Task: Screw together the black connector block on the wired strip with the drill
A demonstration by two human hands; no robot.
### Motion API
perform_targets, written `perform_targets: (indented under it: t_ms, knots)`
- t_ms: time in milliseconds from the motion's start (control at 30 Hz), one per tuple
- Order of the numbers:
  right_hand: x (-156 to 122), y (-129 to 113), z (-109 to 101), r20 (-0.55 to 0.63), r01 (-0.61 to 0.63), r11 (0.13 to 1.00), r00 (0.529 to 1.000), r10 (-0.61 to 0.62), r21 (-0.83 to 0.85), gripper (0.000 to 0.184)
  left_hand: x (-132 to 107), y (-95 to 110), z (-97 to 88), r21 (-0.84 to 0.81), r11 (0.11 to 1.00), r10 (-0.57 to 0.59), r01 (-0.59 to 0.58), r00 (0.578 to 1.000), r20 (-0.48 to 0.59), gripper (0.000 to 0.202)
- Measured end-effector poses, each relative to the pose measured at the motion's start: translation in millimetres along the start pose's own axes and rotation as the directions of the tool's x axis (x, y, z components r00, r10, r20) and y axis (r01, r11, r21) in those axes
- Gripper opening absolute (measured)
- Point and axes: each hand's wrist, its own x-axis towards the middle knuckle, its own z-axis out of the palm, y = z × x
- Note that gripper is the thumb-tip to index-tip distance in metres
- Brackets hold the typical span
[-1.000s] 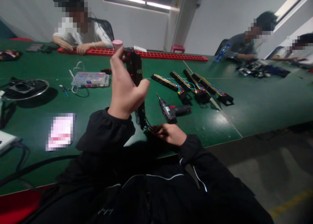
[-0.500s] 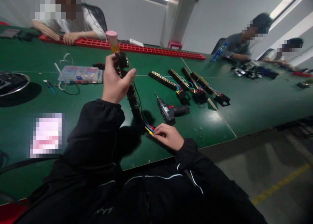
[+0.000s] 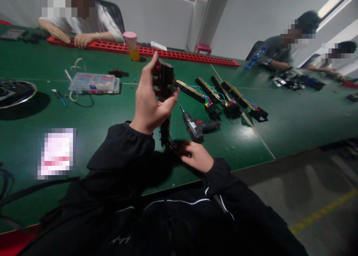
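Observation:
My left hand (image 3: 151, 99) is raised above the green table (image 3: 293, 125) and grips the upper end of a long black strip (image 3: 166, 81), which stands nearly upright. The strip's lower end carries coloured wires (image 3: 173, 146). My right hand (image 3: 195, 156) rests low on the table by those wires, fingers curled on the strip's lower end. A cordless drill (image 3: 197, 126) lies just beyond my right hand.
Several similar wired black strips (image 3: 220, 95) lie in a row at centre right. A clear parts box (image 3: 94, 84) and small pliers (image 3: 59, 96) sit at left, a pink-capped bottle (image 3: 132, 45) and long red rails (image 3: 190, 56) at the back. Other people sit along the far and right sides.
My left hand has swung the strip's top rightward, bringing it from tilted to nearly upright. My right hand stays at the wired lower end. The view shifted slightly.

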Motion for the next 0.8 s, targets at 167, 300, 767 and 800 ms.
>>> perform_targets:
  t_ms: [167,300,767,800]
  knots:
    - [3,-9,-3,0.040,-0.114,0.993,0.993,0.113,0.019,0.005,-1,22,0.4,0.002,1.000,0.025,-0.025,0.999,0.037,0.084]
    - [2,-14,-1,0.028,-0.168,0.986,0.985,0.168,-0.006,0.008,-2,25,-0.8,0.056,0.998,0.019,-0.022,0.998,0.052,0.086]
    - [-4,22,32,0.018,-0.189,0.946,0.981,0.191,0.263,0.038,-5,45,-16.3,0.078,0.996,-0.040,0.037,0.999,0.036,0.079]
    - [0,26,33,0.035,-0.148,0.952,0.989,0.144,0.266,0.039,-5,47,-18.4,0.089,0.996,-0.024,0.022,1.000,0.020,0.078]
